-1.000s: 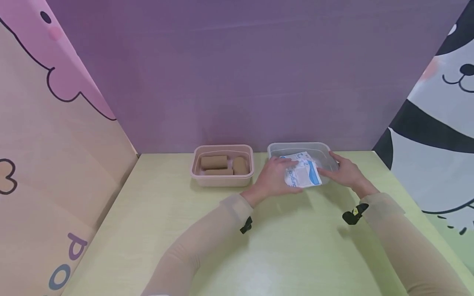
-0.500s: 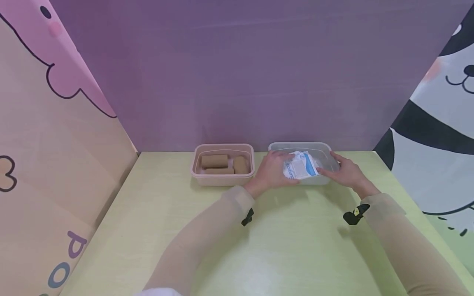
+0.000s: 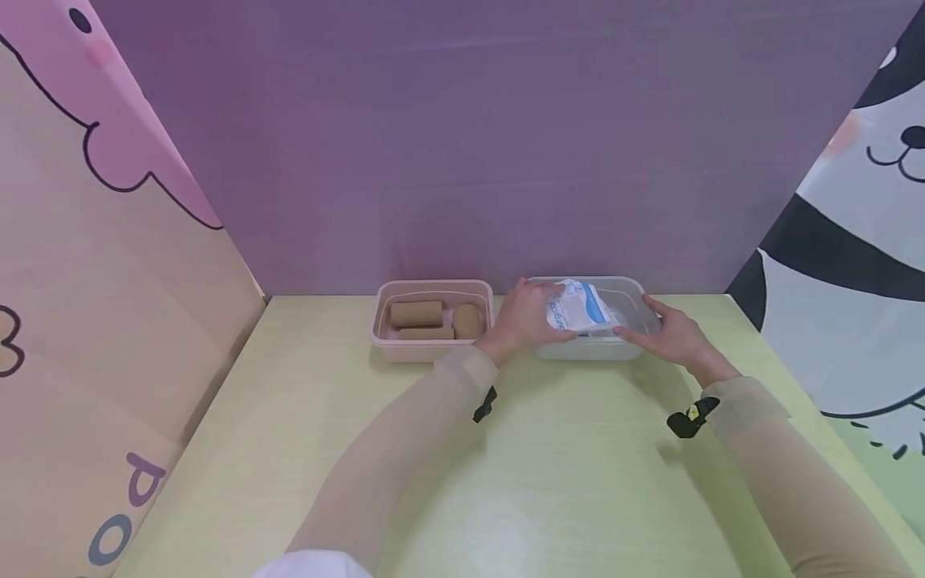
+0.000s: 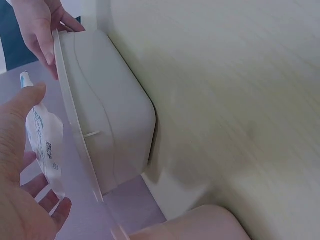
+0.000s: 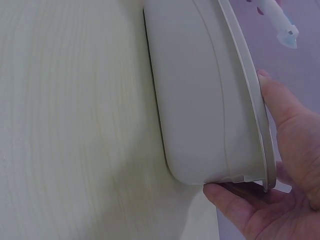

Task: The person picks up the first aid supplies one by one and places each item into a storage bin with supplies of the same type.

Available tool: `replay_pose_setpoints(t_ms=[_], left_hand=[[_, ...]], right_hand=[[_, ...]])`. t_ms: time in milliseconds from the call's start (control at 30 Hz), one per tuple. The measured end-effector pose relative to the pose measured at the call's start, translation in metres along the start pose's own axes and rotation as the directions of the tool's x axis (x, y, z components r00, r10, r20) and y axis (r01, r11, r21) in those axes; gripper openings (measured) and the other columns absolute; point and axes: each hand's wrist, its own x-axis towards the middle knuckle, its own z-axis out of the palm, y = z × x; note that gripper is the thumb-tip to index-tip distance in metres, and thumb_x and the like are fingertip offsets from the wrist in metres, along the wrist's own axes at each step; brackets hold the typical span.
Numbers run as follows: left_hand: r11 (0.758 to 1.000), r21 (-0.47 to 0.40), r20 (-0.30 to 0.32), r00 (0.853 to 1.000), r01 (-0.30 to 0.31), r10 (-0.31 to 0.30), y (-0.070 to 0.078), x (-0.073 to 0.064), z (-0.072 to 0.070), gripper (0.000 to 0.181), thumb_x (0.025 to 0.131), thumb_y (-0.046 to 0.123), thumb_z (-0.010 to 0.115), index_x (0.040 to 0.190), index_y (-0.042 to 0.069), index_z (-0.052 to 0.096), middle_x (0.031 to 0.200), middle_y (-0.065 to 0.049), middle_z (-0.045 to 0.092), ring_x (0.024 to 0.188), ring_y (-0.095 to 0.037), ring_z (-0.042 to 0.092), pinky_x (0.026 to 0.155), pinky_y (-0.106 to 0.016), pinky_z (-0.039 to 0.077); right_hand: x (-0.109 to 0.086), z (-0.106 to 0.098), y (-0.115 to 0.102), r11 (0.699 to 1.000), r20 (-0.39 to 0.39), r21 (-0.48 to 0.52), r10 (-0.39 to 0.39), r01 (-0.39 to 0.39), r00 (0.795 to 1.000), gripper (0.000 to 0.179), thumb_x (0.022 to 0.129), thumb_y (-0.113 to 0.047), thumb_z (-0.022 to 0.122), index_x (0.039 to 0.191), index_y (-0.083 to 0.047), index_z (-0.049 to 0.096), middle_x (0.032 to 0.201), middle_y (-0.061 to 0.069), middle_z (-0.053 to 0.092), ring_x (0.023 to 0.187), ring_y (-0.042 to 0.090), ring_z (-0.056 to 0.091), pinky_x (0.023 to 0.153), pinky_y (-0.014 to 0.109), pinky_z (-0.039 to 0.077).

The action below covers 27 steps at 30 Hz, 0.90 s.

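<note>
My left hand (image 3: pixel 522 317) holds a soft white packet (image 3: pixel 576 309) with blue print between thumb and fingers, over the opening of a whitish plastic bin (image 3: pixel 592 351). In the left wrist view the packet (image 4: pixel 46 135) is on edge, thumb on one side and fingers on the other, beside the bin's rim. At the bin's right end, my right hand (image 3: pixel 675 333) grips the rim. The right wrist view has its thumb over the rim and fingers under the lip of the bin (image 5: pixel 195 100). Part of the bin's inside is hidden behind the packet and left hand.
To the left stands a pink bin (image 3: pixel 429 352) with several brown rolls (image 3: pixel 417 314) in it. Both bins are at the table's back edge, against a purple wall (image 3: pixel 462 144). Printed side panels (image 3: pixel 94 281) flank the light wooden table (image 3: pixel 549 466).
The left hand has carried the packet away from me and slightly left, from the bin's front edge to over its opening. The right hand has stayed at the bin's right end.
</note>
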Motion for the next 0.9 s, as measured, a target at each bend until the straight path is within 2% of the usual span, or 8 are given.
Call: replay_pose_setpoints(t_ms=[267,533,767,900], left_hand=[[0.999,-0.034,-0.001,1.0,0.011,-0.011,0.003,0.007,0.006,0.087,0.084,0.06,0.084,0.155,0.019,0.057,0.154,0.003,0.063,0.145,-0.017,0.055,0.125,-0.036,0.038],[1.0,-0.004,-0.028,1.0,-0.004,0.004,0.012,0.02,0.009,0.083,0.084,0.061,0.084,0.152,0.02,0.06,0.153,0.003,0.064,0.145,-0.016,0.055,0.129,-0.034,0.032],[1.0,0.003,0.026,1.0,0.013,-0.013,0.017,0.027,0.021,0.082,0.086,0.064,0.081,0.154,0.026,0.058,0.158,0.008,0.058,0.15,-0.017,0.049,0.125,-0.03,0.038],[0.999,-0.024,0.025,0.999,0.041,-0.04,0.018,0.028,0.023,0.081,0.086,0.063,0.081,0.153,0.025,0.059,0.158,0.007,0.059,0.15,-0.019,0.05,0.122,-0.029,0.042]], right_hand=[[-0.001,0.0,0.001,1.0,-0.017,-0.004,-0.005,0.004,1.0,0.11,0.097,-0.06,0.07,0.168,0.003,0.015,0.164,0.042,0.028,0.149,0.061,0.034,0.119,0.072,0.035],[0.002,-0.003,0.0,1.0,-0.01,-0.002,-0.001,0.001,1.0,0.112,0.097,-0.064,0.068,0.168,0.002,0.012,0.165,0.041,0.026,0.15,0.061,0.032,0.12,0.072,0.033],[0.001,-0.002,0.004,1.0,0.009,0.017,0.013,-0.013,1.0,0.112,0.097,-0.064,0.067,0.169,0.001,0.011,0.165,0.042,0.027,0.15,0.062,0.033,0.119,0.072,0.034],[0.002,0.001,0.006,1.0,0.006,0.018,0.01,-0.01,1.0,0.112,0.097,-0.064,0.067,0.169,0.0,0.011,0.165,0.042,0.027,0.149,0.062,0.034,0.119,0.072,0.035]])
